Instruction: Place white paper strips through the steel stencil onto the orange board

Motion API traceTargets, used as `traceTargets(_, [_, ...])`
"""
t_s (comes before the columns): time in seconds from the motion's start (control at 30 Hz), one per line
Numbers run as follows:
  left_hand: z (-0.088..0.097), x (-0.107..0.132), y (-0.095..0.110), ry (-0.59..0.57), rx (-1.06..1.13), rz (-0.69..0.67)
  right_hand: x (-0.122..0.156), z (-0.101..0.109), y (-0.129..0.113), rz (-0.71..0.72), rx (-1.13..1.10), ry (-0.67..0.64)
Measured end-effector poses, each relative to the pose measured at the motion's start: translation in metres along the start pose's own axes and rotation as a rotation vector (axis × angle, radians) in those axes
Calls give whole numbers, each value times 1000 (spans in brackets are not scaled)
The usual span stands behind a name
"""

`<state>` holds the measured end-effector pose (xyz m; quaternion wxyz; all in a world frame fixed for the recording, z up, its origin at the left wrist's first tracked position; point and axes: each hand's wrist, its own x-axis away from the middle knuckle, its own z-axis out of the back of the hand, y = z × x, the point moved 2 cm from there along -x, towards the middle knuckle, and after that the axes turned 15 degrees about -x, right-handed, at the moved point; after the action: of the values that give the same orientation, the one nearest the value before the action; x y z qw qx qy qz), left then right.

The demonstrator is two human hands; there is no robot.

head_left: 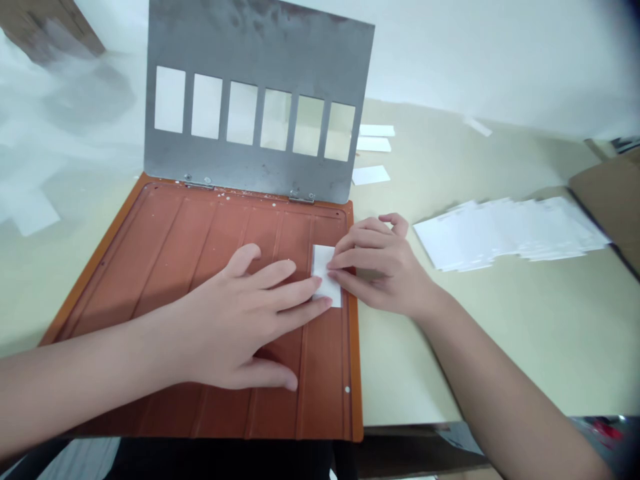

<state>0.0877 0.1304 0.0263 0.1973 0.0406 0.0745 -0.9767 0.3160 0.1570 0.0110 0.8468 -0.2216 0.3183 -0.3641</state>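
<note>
A small white card (325, 267) lies on the right side of an orange-brown grooved board (170, 253). My left hand (250, 307) is spread over the board, and two of its fingertips rest on the card's lower part. From the right, my right hand (383, 263) touches the card's right edge with thumb and fingertips drawn close together; whether it pinches the card is hard to make out. Hinged to the board's far edge, a grey metal plate (250, 47) stands raised. A row of several rectangular windows is cut through it.
Right of the board, a fanned stack of white cards (510, 233) lies on the pale table (500, 360). Some loose white strips (375, 144) are beside the raised plate. A cardboard box (610, 193) stands at the right edge, and whitish sheets (30, 207) are at the left.
</note>
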Motion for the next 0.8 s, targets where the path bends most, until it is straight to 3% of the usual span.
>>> traceTargets(0.8, [0,0,5,-20,17,6,2,4,-1,80,-26,-56])
